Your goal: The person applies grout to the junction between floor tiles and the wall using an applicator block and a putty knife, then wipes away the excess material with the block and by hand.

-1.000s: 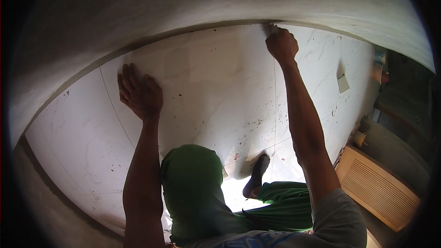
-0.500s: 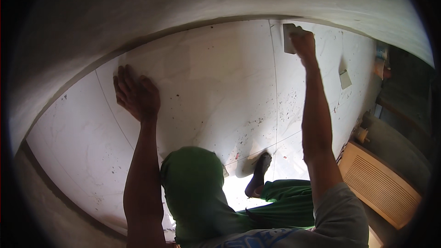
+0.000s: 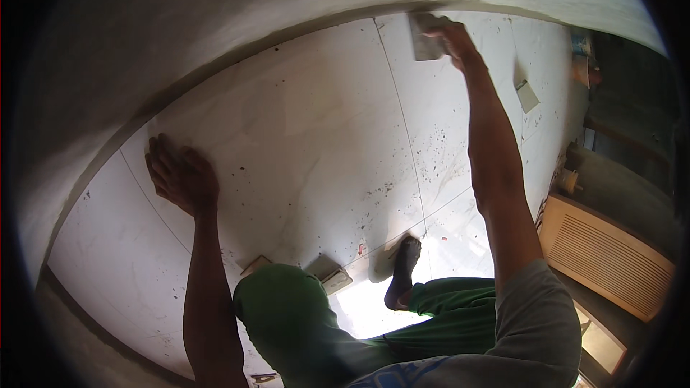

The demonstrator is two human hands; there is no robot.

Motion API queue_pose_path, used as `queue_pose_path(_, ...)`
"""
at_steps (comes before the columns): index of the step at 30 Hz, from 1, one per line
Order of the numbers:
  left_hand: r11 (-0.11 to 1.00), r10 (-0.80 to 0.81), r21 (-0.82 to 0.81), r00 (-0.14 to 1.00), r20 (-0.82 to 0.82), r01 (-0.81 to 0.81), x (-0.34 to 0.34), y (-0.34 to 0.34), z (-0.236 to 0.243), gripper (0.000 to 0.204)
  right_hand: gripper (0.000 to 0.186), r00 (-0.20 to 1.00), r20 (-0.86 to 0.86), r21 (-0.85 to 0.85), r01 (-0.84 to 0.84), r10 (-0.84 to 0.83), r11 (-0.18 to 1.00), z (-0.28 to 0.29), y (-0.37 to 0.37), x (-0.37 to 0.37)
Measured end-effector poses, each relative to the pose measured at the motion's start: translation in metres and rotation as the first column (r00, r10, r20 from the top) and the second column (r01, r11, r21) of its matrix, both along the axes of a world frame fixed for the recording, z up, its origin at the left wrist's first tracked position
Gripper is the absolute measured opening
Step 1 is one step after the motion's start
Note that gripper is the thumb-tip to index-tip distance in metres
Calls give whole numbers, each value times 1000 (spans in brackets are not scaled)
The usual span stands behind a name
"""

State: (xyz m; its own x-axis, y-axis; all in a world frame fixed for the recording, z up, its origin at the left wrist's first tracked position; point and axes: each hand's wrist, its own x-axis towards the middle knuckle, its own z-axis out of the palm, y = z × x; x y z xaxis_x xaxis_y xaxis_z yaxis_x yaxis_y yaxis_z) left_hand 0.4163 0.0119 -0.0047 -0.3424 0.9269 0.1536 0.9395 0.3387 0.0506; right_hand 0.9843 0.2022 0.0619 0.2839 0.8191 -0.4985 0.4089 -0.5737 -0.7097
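Observation:
My right hand (image 3: 460, 43) grips a grey flat rectangular tool (image 3: 424, 39), smudged by motion, on the white marble-look tile floor (image 3: 316, 122) near the top wall's base. My left hand (image 3: 180, 172) lies on the tiles at the left, close to the curved-looking wall edge, fingers stretched out and slightly blurred. A small grey-beige square piece (image 3: 527, 97) lies to the right of my right hand. More small flat pieces (image 3: 338, 282) lie beside my green-clothed knee (image 3: 280, 294). My foot (image 3: 404, 266) rests on the floor.
A plain grey wall (image 3: 215, 21) borders the floor along the top and left. Dark grit and red scraps lie on the tiles. At the right are a tan slatted panel (image 3: 604, 259), a yellowish spool-like object (image 3: 568, 181), a blue container (image 3: 581, 45) and a dark recessed area.
My right hand and tool have moved rightward along the wall's base relative to the tile seam. The view has shifted, revealing flat pieces by my knee. My left hand stays on the tiles.

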Motion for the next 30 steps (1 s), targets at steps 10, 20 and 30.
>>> queue_pose_path(10,999,49,-19,998,47,-48,-3,-2,2,62,42,988,-33,-36,-155,154,987,-19,-1,-35)
queue_pose_path(20,997,64,-38,998,20,-63,-4,-3,4,62,50,982,-83,-27,-171,168,985,4,0,-55)
queue_pose_path(30,999,50,-2,999,2,-50,-8,-2,-2,63,43,985,-131,-22,-116,112,993,-12,-7,-38)
